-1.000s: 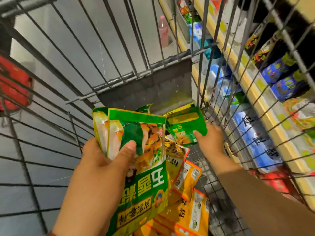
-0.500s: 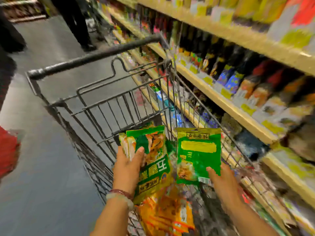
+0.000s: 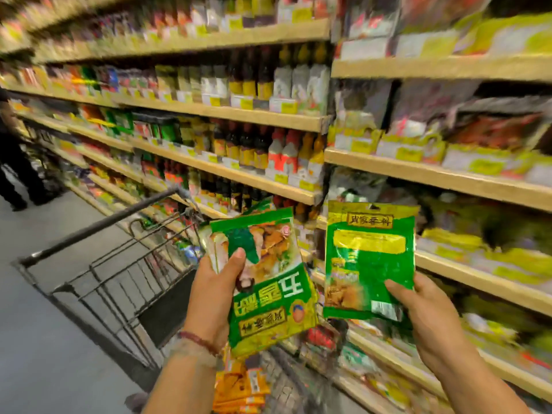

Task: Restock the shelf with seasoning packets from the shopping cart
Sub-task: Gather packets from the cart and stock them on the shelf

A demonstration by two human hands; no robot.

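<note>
both hands have come up out of the cart and now sit at chest height facing the shelves. the left hand [image 3: 218, 297] has its grip closed around a small stack of green packets [image 3: 263, 282], thumb pressed across the front one, which hangs upside down; how many lie behind it cannot be told. just to its right, apart from that stack, the right hand [image 3: 430, 318] pinches a single green packet [image 3: 369, 258] by its lower right corner, upright, thumb on the face. half a second ago that packet was barely above the cart rim; now it is level with the lower shelf [image 3: 466, 276] beyond it, where blurred yellow-green goods sit. below the hands, orange packets [image 3: 239, 386] remain in the cart [image 3: 98, 273]. the fetching looks done for this round, and the placing comes next, though which shelf spot matches is too smeared to read.
</note>
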